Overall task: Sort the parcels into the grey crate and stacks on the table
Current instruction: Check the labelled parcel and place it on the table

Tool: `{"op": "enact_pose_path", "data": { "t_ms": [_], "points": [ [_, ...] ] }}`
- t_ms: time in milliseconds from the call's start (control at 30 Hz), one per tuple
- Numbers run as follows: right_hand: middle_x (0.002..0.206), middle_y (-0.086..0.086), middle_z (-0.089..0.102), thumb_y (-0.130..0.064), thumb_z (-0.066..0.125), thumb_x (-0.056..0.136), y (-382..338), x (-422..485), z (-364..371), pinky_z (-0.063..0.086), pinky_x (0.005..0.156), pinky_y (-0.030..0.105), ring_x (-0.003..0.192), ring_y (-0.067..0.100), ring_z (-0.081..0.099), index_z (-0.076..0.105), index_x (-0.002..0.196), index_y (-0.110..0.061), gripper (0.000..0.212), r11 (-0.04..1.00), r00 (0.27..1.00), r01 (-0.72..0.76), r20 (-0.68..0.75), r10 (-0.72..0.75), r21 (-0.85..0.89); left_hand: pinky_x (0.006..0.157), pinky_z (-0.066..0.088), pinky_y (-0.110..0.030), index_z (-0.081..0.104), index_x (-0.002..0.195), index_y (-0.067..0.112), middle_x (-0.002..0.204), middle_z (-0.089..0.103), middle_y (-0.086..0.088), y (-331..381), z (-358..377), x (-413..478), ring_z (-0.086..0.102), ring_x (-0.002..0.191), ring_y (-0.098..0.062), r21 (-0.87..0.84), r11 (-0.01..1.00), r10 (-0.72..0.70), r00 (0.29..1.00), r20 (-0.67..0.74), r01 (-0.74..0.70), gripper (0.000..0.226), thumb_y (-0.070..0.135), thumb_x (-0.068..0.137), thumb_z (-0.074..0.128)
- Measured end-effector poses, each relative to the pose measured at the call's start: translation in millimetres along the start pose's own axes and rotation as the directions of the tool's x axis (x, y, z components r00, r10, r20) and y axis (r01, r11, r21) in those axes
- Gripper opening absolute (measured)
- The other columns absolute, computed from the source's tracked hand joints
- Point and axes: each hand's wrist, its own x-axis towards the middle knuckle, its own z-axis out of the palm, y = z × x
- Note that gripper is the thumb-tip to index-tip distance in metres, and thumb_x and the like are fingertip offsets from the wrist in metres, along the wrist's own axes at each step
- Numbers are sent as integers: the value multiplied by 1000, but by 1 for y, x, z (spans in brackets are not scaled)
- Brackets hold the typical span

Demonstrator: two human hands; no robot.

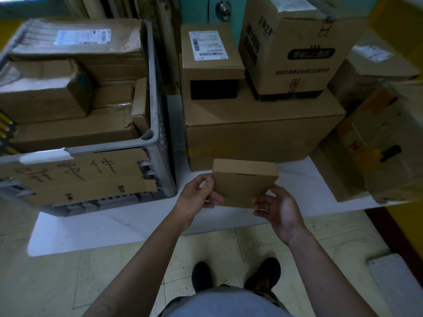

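- The left hand's fingers (214, 199) curl under the near-left edge of a small flat parcel (242, 181) with the thumb laid over that edge, so they pinch it.
- The right hand's fingers (261, 200) curl up under the parcel's near-right corner. The thumb rests by the right edge, and how firmly it presses I cannot tell.
- The left hand (199, 196) and the right hand (278, 210) share the load, one on each side, palms turned partly inward.
- The parcel is plain brown card with its slotted face up and no label on that face. It is held in the air to the right of the grey crate (160, 124), over the front part of the white table (114, 225) and apart from its surface.
- The crate holds several brown parcels (43, 97) that reach close to its rim, and a hand-lettered cardboard sign (75, 175) covers its front wall.
- Further right of the crate, just behind the held parcel, stands a big carton (251, 133). It carries a labelled box (210, 53) and a tall printed carton (293, 49).
- The step in hand looks like inspecting or deciding, since the parcel is held up and not yet placed.
- The next move probably calls for turning it over to find a label. It then goes either left over the crate's rim or forward onto the stack, set down flat so it does not slide.
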Motion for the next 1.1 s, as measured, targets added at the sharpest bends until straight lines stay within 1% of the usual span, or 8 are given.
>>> {"op": "enact_pose_path", "data": {
  "t_ms": [267,467,567,633,733,933,1033,1100],
  "points": [
    [70,16,66,-17,34,101,0,-2,1,46,62,37,55,23,57,57,106,-20,24,1000,1000,7,-9,-6,3,65,52,-25,59,118,17,75,74,-4,-1,0,-3,67,70,-14,-12,1000,-10,1000,13,11,29,37,104,42],
    [71,15,66,-19,36,103,0,-1,-3,46,62,37,56,24,57,58,111,-21,24,1000,1000,11,2,-11,-21,62,51,-24,59,120,16,71,72,-6,-1,1,0,66,66,-12,20,999,-40,999,2,40,35,41,104,41],
    [73,14,68,-13,46,101,-1,0,-5,47,59,33,57,21,58,63,114,-19,23,989,998,51,30,-48,-136,62,50,-25,63,113,13,61,68,-5,-4,2,5,64,60,-12,64,997,-48,996,-71,53,43,49,102,42],
    [70,12,67,-8,54,98,0,2,-7,47,56,32,55,18,57,65,109,-25,23,972,997,80,1,-82,-220,64,50,-27,63,109,13,59,66,-4,-7,0,6,61,59,-12,71,997,-32,996,-82,37,38,46,102,44],
    [63,7,62,-9,62,94,0,6,-11,46,55,31,50,14,51,66,104,-28,22,939,989,114,-48,-137,-326,64,50,-28,63,107,14,57,64,-3,-8,-2,6,59,56,-12,62,998,-9,996,-90,15,30,38,104,45],
    [62,7,54,-10,65,93,0,10,-13,47,56,30,52,12,51,68,106,-23,19,910,983,161,-17,-181,-383,64,47,-28,61,83,18,52,56,-3,-6,-3,6,54,53,-12,32,999,-9,992,-123,13,33,42,102,47],
    [57,3,53,-9,63,93,-2,10,-13,45,56,32,52,17,47,69,105,-15,15,918,985,162,3,-172,-361,71,46,-33,64,71,19,51,50,-6,-3,-5,4,48,57,-21,-38,999,14,995,-103,-18,39,53,90,55],
    [54,1,53,-8,62,93,-3,9,-13,43,54,31,51,18,45,69,104,-12,14,918,984,174,31,-174,-357,68,43,-33,61,58,25,51,47,-7,-3,-6,3,44,57,-24,-66,997,38,995,-95,-44,40,58,81,58]
  ]
}}
